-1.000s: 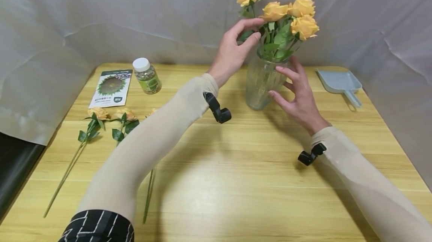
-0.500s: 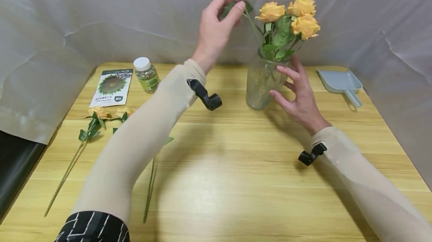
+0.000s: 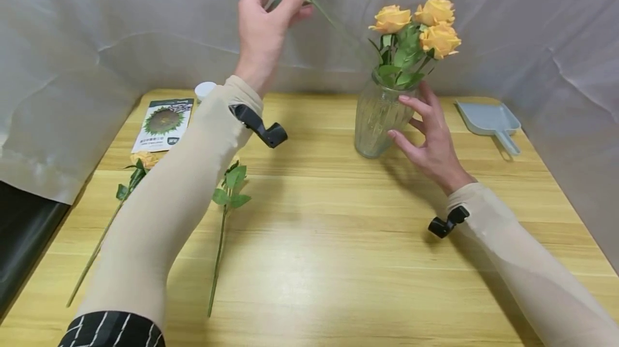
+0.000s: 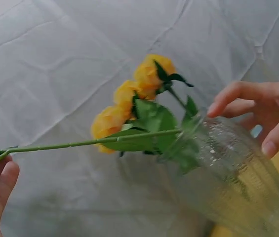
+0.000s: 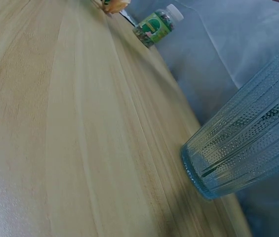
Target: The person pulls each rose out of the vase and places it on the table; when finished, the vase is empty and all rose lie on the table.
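High on the left, my left hand (image 3: 266,19) pinches a rose by its green stem (image 4: 80,143) near the leaves; its bloom is out of view. That stem slants down toward the vase's mouth, its far end overlapping the rim in the left wrist view. My right hand (image 3: 430,143) holds the ribbed glass vase (image 3: 377,116) from the right, thumb in front and fingers round the side. Upright on the table, the vase carries three orange-yellow roses (image 3: 437,40) with green leaves. The right wrist view shows the vase's base (image 5: 203,173) on the wood.
One rose (image 3: 96,247) lies on the left of the wooden table (image 3: 329,261), and a leafy stem (image 3: 220,250) lies beside my left sleeve. A seed packet (image 3: 162,124) and a white-capped jar (image 5: 156,27) are at the back left. A grey-blue dustpan (image 3: 488,118) lies back right.
My left hand has moved up and left from the bouquet, drawing one rose's stem partway out of the vase. My right hand has stayed on the vase.
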`<state>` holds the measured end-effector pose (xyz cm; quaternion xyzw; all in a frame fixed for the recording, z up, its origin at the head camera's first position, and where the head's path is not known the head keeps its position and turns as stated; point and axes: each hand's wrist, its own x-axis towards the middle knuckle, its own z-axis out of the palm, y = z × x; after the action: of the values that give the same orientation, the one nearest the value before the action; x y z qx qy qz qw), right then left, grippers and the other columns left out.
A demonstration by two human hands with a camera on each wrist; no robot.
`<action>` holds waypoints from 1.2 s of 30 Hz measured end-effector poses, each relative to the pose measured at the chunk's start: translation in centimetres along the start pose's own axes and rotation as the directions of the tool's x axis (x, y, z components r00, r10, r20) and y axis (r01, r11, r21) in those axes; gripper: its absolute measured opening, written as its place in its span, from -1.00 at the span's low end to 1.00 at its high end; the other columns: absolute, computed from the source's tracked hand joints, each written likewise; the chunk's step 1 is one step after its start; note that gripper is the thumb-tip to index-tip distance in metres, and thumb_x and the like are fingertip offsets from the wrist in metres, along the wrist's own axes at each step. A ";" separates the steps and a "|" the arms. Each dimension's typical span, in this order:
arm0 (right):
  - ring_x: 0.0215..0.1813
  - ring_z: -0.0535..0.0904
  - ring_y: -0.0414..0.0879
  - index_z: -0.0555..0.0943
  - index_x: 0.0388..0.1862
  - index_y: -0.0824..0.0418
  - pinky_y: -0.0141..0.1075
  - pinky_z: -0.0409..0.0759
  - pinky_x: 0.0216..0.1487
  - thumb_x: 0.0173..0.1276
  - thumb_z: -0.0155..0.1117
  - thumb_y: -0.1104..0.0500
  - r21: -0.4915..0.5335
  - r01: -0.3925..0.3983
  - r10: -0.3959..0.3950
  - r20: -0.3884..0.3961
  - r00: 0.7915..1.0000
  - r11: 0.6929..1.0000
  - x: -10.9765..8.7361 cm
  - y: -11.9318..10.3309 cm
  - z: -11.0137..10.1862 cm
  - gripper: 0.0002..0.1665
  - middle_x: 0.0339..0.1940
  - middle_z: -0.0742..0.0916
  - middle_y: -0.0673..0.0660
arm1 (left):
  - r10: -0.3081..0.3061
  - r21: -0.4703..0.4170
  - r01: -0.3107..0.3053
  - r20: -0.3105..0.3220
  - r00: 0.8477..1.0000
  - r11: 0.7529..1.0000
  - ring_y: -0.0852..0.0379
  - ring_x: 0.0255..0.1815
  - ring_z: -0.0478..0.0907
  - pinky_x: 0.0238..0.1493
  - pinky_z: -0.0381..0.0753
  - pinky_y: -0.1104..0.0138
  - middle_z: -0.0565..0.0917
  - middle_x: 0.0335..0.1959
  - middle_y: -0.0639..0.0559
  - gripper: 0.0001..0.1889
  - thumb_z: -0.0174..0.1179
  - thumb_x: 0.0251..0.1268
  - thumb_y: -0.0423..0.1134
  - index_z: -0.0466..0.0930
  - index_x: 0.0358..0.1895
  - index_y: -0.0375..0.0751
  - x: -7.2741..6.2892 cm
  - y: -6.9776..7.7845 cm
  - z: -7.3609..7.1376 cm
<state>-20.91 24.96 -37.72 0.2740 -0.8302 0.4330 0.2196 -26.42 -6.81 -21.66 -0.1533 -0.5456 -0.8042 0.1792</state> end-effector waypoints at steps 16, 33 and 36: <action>0.78 0.19 0.17 0.40 0.58 0.15 -0.44 0.57 0.48 0.41 0.51 0.40 -0.012 -0.003 0.003 0.010 1.000 1.000 0.3 0.6 0.0 -0.17 0.85 0.11 0.15 | -0.291 0.402 0.184 0.223 0.930 0.897 -0.03 0.00 0.78 0.14 0.85 0.19 0.69 0.16 -0.07 -0.68 0.32 0.56 -0.41 0.66 0.29 -0.19 -4.3 -2.3 -5.2; 0.76 0.23 0.13 0.41 0.59 0.15 -0.43 0.56 0.49 0.40 0.53 0.39 -0.004 0.006 -0.006 0.007 1.000 1.000 0.9 0.7 0.6 -0.16 0.85 0.13 0.08 | -0.622 0.574 0.414 0.224 0.750 0.706 -0.21 0.15 0.75 0.10 0.89 0.07 0.61 0.35 -0.13 -0.61 0.29 0.61 -0.36 0.61 0.39 -0.08 -12.5 -2.1 -10.5; 0.76 0.22 0.15 0.41 0.58 0.16 -0.41 0.57 0.50 0.40 0.52 0.40 0.002 0.007 -0.007 0.006 1.000 1.000 0.9 0.7 0.5 -0.17 0.85 0.13 0.12 | -0.661 0.576 0.457 0.206 0.721 0.678 -0.33 0.15 0.73 0.10 0.89 0.05 0.58 0.38 -0.14 -0.60 0.28 0.61 -0.37 0.60 0.40 -0.11 -13.5 -2.6 -11.2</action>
<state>-22.12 24.66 -37.90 0.2783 -0.8294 0.4323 0.2183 -16.17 -14.74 -33.75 -0.0846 -0.7735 -0.6063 -0.1641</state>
